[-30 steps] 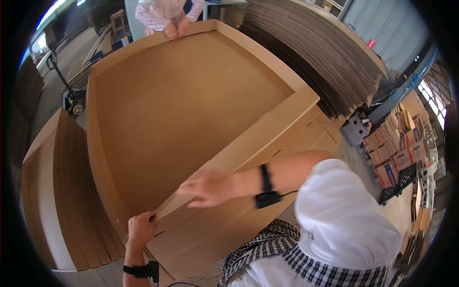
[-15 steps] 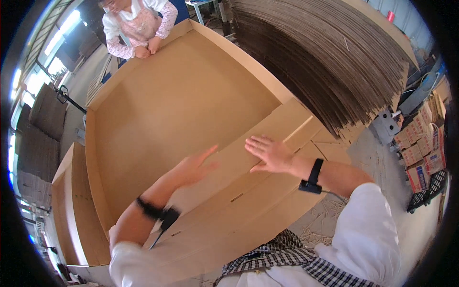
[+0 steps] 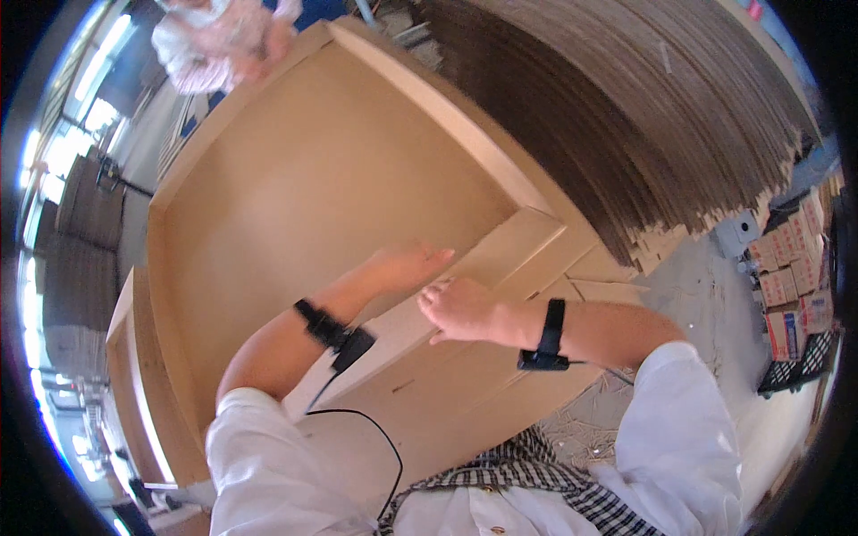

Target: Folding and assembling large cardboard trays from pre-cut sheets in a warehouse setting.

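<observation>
A large shallow cardboard box [image 3: 331,170] lies open in front of me, with raised walls on its far sides. Along the near side, a long cardboard flap [image 3: 509,246] is partly folded, its crease running diagonally. My left hand [image 3: 407,265] reaches over the box's inner side by the flap, fingers stretched out and somewhat blurred. Just right of it and nearer, my right hand [image 3: 460,308] bends its fingers over the flap's edge, thumb lower on the outer face. Both wrists wear black straps with small devices.
Across the box, a person [image 3: 223,45] has hands at its far left corner. A tall stack of flat cardboard [image 3: 617,107] stands close on the right. Another cardboard box [image 3: 147,384] sits at the left; printed cartons [image 3: 786,268] and a black crate [image 3: 800,362] stand far right.
My left hand has moved up and right, over the box's inside. My right hand has shifted left, its spread fingers now bent at the flap's edge. The view has tilted slightly.
</observation>
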`<state>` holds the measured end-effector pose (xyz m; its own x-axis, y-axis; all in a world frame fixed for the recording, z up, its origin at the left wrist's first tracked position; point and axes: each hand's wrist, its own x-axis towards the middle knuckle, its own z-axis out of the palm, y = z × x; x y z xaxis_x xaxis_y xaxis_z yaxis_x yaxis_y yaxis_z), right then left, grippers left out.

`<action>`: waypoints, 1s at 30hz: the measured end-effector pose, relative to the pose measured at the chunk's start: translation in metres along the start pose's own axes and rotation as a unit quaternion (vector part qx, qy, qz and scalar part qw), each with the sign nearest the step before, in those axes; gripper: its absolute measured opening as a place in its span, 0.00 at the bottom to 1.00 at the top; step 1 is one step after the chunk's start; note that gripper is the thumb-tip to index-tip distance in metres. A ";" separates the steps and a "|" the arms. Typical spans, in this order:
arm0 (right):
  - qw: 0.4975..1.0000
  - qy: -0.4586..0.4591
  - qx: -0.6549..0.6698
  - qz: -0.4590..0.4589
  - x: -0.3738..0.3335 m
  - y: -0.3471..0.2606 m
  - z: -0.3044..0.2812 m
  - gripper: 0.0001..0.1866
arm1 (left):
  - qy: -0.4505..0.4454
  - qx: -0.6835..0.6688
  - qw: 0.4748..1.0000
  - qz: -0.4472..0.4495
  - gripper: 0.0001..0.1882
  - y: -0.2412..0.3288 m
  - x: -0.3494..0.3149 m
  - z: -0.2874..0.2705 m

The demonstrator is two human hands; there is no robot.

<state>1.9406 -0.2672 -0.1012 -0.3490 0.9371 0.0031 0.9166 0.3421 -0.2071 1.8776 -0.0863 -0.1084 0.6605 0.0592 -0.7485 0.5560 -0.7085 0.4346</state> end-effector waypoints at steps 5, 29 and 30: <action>0.977 -0.174 0.115 -0.039 0.009 0.024 -0.026 0.24 | 0.187 0.152 0.968 0.071 0.28 -0.030 -0.116 0.126; 0.859 -0.467 0.209 0.001 -0.033 0.146 -0.041 0.27 | 0.105 -0.127 0.980 -0.111 0.24 -0.093 -0.204 0.158; 0.858 -0.470 0.208 0.001 -0.031 0.145 -0.044 0.27 | 0.062 -0.116 0.986 -0.104 0.24 -0.095 -0.196 0.149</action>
<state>2.0933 -0.2439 -0.0882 -0.5300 0.4013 -0.7471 0.8367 0.1040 -0.5377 1.6201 -0.1355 -0.0770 0.5684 0.2826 -0.7727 0.7771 -0.4927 0.3915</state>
